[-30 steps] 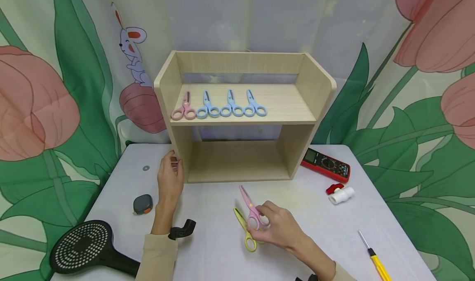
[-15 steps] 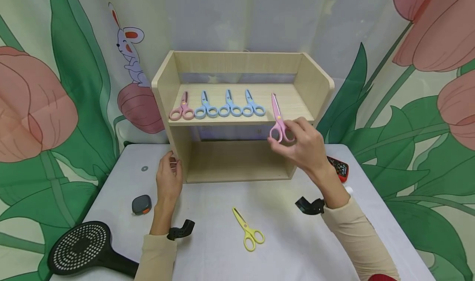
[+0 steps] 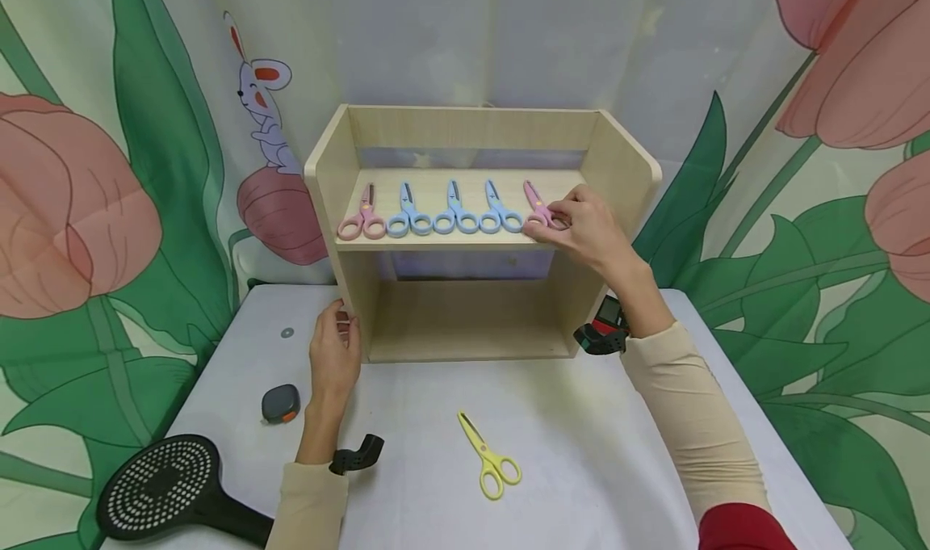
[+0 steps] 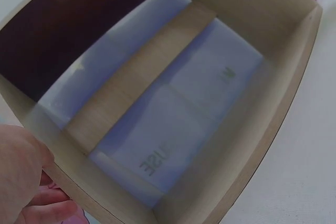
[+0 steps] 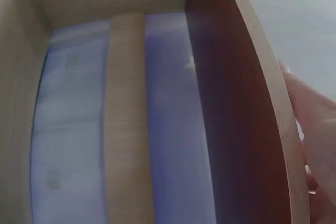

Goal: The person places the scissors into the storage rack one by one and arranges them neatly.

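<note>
Wooden shelf unit [image 3: 617, 170] at the desk's [image 3: 617, 421] rear edge. The left hand [image 3: 336, 354] grips the unit's front left upright, fingers curled around it. The right hand [image 3: 588, 225] pinches the handles of the pink scissors [image 3: 538, 207], lying at the upper board's front right; long axis points to the back, blades away from the fingers. Left of them, just beside: three blue scissors [image 3: 454, 209], another pink pair [image 3: 362, 216]. Yellow scissors [image 3: 488, 456] lie near the desk's front edge, well apart.

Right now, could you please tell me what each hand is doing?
Left hand: holds the shelf's left front edge, fingers curled round it.
Right hand: pinches the pink scissors by the handles on the upper board.
</note>
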Motion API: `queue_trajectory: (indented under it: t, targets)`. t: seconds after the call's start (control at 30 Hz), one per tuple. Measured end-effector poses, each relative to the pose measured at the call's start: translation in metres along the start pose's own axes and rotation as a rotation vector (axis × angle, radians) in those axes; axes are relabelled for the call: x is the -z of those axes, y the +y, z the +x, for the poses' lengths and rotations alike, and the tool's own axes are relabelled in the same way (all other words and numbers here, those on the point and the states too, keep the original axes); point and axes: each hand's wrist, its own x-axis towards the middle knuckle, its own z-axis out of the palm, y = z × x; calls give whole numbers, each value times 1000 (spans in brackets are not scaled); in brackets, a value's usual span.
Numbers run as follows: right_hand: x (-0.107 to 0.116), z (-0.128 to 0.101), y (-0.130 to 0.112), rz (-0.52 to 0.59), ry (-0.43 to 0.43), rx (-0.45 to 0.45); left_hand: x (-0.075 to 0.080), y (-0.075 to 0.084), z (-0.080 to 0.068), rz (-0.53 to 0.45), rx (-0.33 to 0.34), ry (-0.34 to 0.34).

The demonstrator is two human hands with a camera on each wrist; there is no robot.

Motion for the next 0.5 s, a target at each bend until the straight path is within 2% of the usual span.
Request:
queue_trajectory:
  t: [0.1,0.17,0.27,0.4,0.5]
  targets:
    - [2,0,0,13,-68,-57,0,0,-1,-4,-8,4]
    - [1,-3,-1,-5,-49,-53,0,0,-1,-8,-10,4]
    - [-2,-14,-4,-24,71,7,-1,0,-1,-9,-9,4]
    - [-13,-41,-8,-14,276,174,0,1,-1,-5,-4,-2]
    - [-28,-67,-11,8,335,270,1,1,0,0,-2,-3]
